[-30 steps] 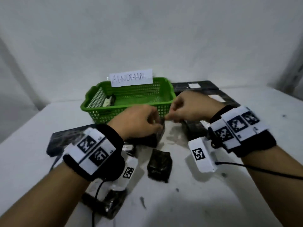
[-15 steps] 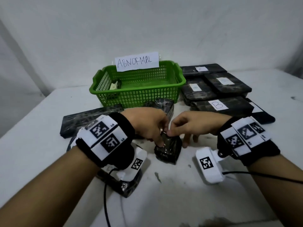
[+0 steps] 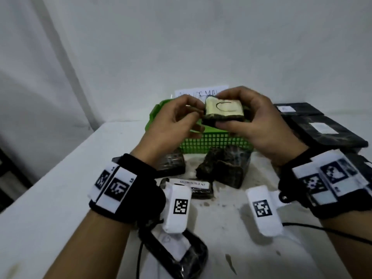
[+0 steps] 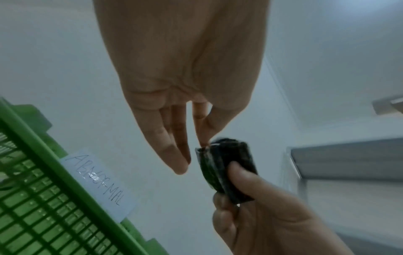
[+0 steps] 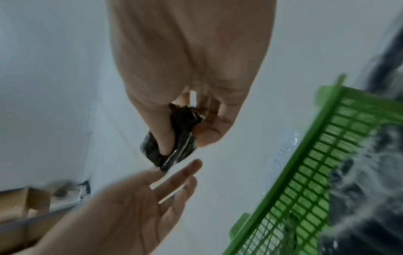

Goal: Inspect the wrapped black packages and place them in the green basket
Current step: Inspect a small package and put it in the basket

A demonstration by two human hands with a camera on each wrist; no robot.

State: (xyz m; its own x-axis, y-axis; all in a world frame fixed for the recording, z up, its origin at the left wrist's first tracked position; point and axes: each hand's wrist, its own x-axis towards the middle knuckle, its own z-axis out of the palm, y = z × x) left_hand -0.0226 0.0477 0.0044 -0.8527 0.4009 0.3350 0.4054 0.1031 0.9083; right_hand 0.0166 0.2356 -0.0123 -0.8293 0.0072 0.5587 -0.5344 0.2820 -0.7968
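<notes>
Both forearms reach up from the bottom corners of the head view, black wrist straps on each. Right hand (image 3: 259, 119) at centre right, thumb and curled fingers clamped on the small black package (image 3: 223, 112). Left hand (image 3: 173, 125) centre left, palm toward it, fingers loosely extended, fingertips (image 4: 203, 143) touching its edge.
</notes>
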